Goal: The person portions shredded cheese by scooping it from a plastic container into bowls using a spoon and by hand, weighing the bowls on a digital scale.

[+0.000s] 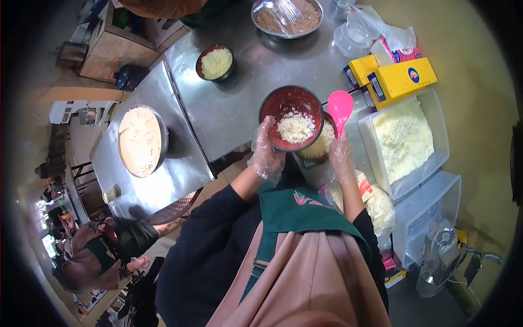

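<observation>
My left hand, in a clear plastic glove, grips the rim of a red bowl with a dark edge. White crumbly grated stuff lies in the bowl. My right hand, also gloved, holds a pink spoon upright, its broad end upward. Beneath the red bowl, partly hidden by it, is a second dark-rimmed bowl with pale yellow gratings. To the right of my right hand stands a clear plastic tub with a heap of white gratings.
A small bowl of gratings, a film-covered metal bowl and a bowl of pale cream stuff stand on the metal tables. Yellow boxes, an empty bin and plastic bags are at right. Another person is lower left.
</observation>
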Demonstrator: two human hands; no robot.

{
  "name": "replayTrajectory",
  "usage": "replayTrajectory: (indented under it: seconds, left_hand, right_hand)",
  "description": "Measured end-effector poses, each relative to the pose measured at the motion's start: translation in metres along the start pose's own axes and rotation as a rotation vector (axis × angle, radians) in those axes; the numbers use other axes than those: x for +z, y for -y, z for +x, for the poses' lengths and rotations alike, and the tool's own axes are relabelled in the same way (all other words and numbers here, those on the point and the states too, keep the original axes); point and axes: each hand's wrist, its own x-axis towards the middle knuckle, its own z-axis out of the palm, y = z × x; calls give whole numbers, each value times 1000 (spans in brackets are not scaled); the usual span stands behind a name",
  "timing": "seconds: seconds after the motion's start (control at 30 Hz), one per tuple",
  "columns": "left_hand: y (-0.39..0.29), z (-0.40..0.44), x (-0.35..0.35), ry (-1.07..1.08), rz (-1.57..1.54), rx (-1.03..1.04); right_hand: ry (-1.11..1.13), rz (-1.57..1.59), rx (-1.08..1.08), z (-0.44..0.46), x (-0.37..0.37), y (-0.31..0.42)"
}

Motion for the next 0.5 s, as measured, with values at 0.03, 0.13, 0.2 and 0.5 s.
replayTrajectory:
  seconds: [0.03,0.13,0.2,0.5]
  left_hand:
    - [-8,-5,7,-9,12,2]
    - [-40,-14,13,78,-11,52]
    - [-66,-18,12,50,71,184]
    - [-149,13,-80,-278,356,371]
  right_hand:
    - [12,-20,34,3,1,7]
    - [-42,19,-109,12,10,39]
    - [137,95,-46,21,11,74]
    - [291,299,-163,59,168,122]
